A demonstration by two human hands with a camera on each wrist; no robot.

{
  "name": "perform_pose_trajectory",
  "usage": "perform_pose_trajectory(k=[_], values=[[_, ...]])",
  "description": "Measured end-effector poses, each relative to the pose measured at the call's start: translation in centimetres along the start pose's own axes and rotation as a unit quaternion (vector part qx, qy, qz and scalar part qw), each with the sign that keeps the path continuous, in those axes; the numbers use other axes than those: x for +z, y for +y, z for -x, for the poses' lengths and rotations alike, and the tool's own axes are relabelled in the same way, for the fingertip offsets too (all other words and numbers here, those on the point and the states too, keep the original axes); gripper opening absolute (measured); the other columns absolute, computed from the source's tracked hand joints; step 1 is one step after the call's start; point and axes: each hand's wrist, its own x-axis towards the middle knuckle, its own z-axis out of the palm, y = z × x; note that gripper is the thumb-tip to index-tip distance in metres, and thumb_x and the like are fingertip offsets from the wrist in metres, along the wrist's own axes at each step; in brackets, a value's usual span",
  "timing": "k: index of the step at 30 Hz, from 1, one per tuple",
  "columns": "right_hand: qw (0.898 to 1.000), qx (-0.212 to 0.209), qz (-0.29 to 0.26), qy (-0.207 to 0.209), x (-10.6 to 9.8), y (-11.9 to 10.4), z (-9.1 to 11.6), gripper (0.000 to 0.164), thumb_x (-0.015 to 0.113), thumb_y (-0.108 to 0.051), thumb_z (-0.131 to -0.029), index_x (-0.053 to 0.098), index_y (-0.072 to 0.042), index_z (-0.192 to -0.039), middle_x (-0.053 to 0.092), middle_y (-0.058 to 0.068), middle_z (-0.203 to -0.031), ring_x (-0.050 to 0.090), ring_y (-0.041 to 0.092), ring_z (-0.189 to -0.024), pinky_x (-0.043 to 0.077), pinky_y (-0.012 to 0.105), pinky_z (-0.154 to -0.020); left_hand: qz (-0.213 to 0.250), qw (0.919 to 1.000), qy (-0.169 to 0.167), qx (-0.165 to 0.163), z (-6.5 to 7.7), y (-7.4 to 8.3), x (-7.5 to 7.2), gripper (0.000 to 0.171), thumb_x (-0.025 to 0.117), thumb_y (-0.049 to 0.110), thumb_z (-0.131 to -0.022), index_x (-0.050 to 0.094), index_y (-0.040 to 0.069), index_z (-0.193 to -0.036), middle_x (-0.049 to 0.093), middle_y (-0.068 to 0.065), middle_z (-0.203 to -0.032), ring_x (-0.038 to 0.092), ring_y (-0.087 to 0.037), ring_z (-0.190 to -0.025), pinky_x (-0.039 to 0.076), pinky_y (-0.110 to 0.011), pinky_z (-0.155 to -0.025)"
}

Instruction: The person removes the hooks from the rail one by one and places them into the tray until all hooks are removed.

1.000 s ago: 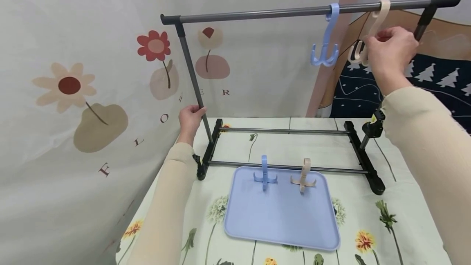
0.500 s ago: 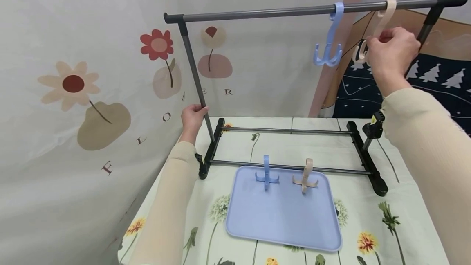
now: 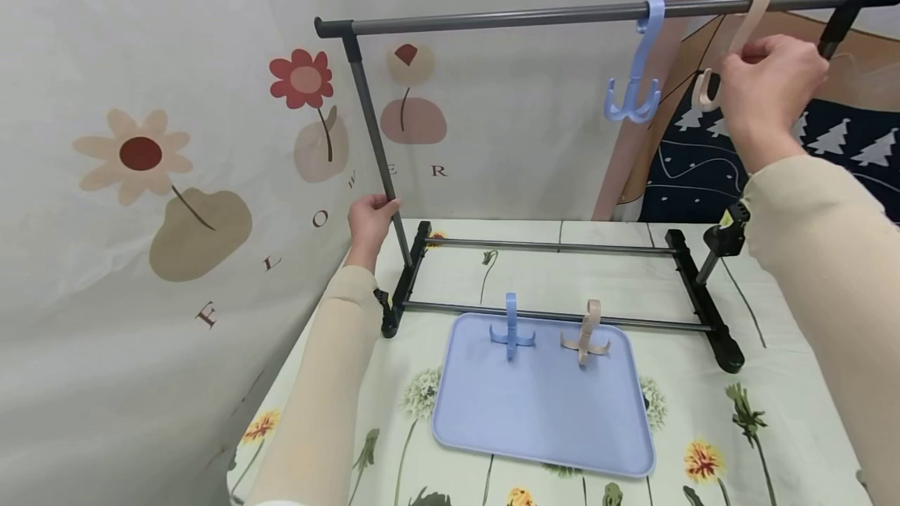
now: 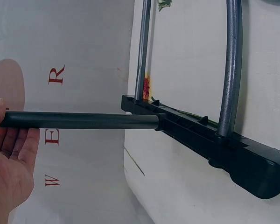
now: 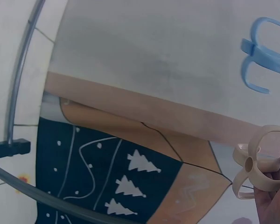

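Observation:
My right hand (image 3: pixel 772 96) pinches the stem of a beige multi-prong hook (image 3: pixel 751 30) at the right end of the rack's top bar (image 3: pixel 492 20). The hook's curved top arches above the bar with a gap under it, and its prongs show left of my fingers. In the right wrist view the beige hook (image 5: pixel 250 164) has several prongs around a round hole. To its left a light blue hook (image 3: pixel 640 61) hangs from the bar. My left hand (image 3: pixel 369 226) grips the rack's left upright pole (image 4: pixel 84 120), fingers behind it and thumb in front.
A light blue tray (image 3: pixel 541 420) lies before the rack, bearing a blue hook (image 3: pixel 511 330) and a beige hook (image 3: pixel 587 338). The rack's black feet (image 3: pixel 710 311) and two lower bars stand on the flowered tablecloth (image 3: pixel 703 428). A printed curtain (image 3: pixel 211 61) hangs behind.
My right hand has raised the beige hook slightly, so its curved top stands higher over the bar than before. My left hand stays on the pole. The head view has shifted a little.

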Motion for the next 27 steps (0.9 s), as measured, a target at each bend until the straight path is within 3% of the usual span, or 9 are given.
perform_pose_trajectory(k=[13,19,27], values=[[1.000,-0.024,0.002,0.006,-0.9,-2.2,-0.4,0.037,0.057,-0.034,-0.098,0.066,-0.017,-0.130,0.064,-0.004,-0.130,0.059,0.000,-0.115,0.040,0.022,-0.102,-0.006,1.0000,0.000,-0.004,0.1,0.1,0.0,0.034,0.068,0.028,-0.096,0.067,0.002,-0.118,0.067,-0.014,-0.114,0.061,-0.027,-0.108,0.046,-0.043,-0.096],[0.999,-0.029,-0.022,0.000,-1.0,-1.9,0.3,0.037,0.059,-0.031,-0.098,0.065,-0.016,-0.131,0.065,-0.003,-0.129,0.061,-0.001,-0.111,0.041,0.023,-0.101,-0.009,1.0000,0.000,0.000,0.1,0.0,0.0,0.032,0.069,0.027,-0.095,0.068,0.002,-0.116,0.067,-0.013,-0.112,0.061,-0.027,-0.107,0.046,-0.043,-0.096],[0.997,-0.057,-0.052,-0.017,-1.4,-1.0,2.0,0.036,0.065,-0.031,-0.095,0.067,-0.017,-0.128,0.066,-0.015,-0.104,0.057,-0.006,-0.091,0.043,0.018,-0.099,-0.005,0.9999,0.002,0.008,0.1,0.0,0.0,0.031,0.069,0.025,-0.095,0.068,0.002,-0.115,0.067,-0.014,-0.111,0.061,-0.027,-0.106,0.047,-0.042,-0.096]])
